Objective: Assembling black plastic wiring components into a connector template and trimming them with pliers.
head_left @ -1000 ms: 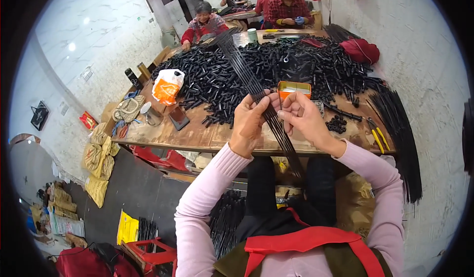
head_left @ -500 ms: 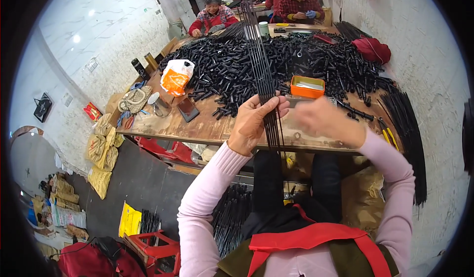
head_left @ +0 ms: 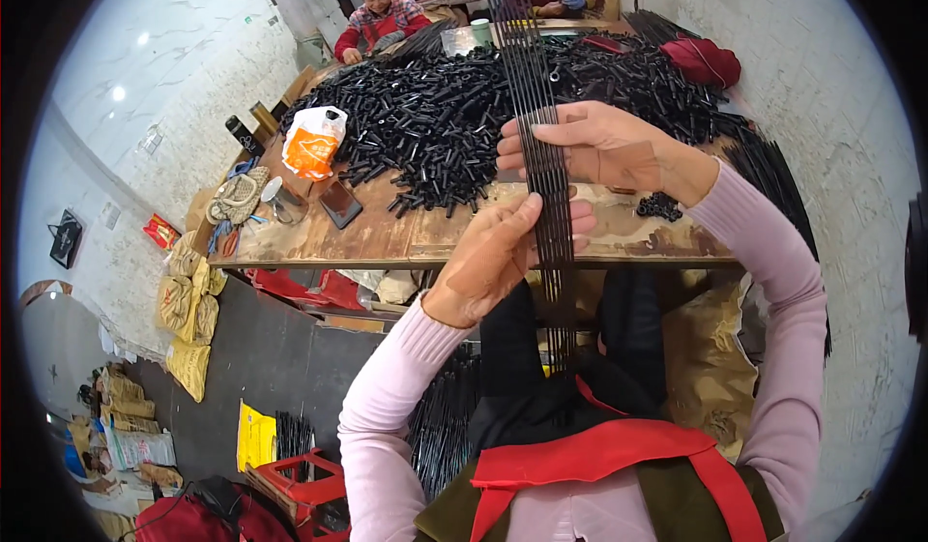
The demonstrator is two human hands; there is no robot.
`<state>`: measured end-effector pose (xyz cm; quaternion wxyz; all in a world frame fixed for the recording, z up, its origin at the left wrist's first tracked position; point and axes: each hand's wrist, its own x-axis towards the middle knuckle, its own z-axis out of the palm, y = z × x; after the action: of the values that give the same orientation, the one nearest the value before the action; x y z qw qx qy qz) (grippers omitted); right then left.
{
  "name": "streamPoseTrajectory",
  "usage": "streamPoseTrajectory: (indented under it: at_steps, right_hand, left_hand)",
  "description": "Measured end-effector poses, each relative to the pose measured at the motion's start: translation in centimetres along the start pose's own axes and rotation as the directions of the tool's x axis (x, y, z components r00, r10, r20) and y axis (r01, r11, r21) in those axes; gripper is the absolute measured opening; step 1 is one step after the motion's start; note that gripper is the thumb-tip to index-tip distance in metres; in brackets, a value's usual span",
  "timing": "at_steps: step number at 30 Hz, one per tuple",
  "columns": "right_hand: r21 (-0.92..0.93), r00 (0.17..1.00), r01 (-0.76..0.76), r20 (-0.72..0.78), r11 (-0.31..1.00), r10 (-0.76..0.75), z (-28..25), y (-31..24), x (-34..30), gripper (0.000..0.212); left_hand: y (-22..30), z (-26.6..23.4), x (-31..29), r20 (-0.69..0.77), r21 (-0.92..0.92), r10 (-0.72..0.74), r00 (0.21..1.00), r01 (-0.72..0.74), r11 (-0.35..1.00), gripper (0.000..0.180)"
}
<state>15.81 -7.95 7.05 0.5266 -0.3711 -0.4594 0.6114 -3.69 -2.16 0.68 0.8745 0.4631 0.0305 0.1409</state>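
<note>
The left hand (head_left: 488, 257) grips thin black rods (head_left: 551, 179), thumb in front and fingers behind; the right hand (head_left: 609, 146) holds them more loosely, higher up. The rods cross the near edge of the wooden surface (head_left: 435, 237) in view, before a heap of black tubes (head_left: 425, 126). The step seems to be evening the bundle; the next move calls for steady, light grips

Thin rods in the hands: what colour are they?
The rods are black, seen best in the head view.
</note>
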Motion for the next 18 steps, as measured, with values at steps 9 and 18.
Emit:
streamPoseTrajectory:
  at_steps: [9,18]
  right_hand:
    - [-0.577,0.973,-0.019,-0.199,0.817,-0.117,0.0,8.1,-4.8,0.019]
    - [-0.455,0.976,-0.047,-0.211,0.889,-0.056,-4.8,17.7,-3.8,0.02]
  left_hand:
    - [-8.5,-8.9,3.7,0.105,-0.568,-0.05,0.993,0.101,0.816,0.058]
    - [-7.3,-14.5,14.2,-0.023,-0.223,-0.148,0.989,0.139,0.965,0.059]
